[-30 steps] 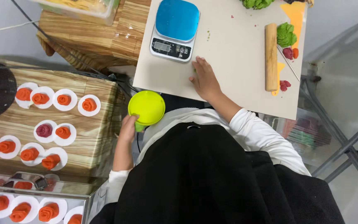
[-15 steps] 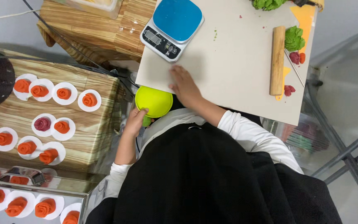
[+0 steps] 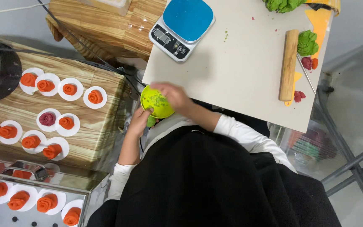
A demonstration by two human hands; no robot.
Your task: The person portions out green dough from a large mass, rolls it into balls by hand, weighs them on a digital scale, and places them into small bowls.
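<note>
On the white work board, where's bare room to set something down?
The white board is bare across its middle, between the blue-topped scale and the wooden rolling pin. Its right edge is crowded with green dough and red bits. Its near-left corner is taken by the right hand and the yellow-green bowl, which the left hand holds.

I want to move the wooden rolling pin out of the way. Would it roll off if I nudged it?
The wooden rolling pin looks like a plain stiff cylinder, so a sideways nudge would probably set it rolling. It lies close to the white board's right edge, so it might go over. Pushed lengthwise, it would more likely slide.
</note>
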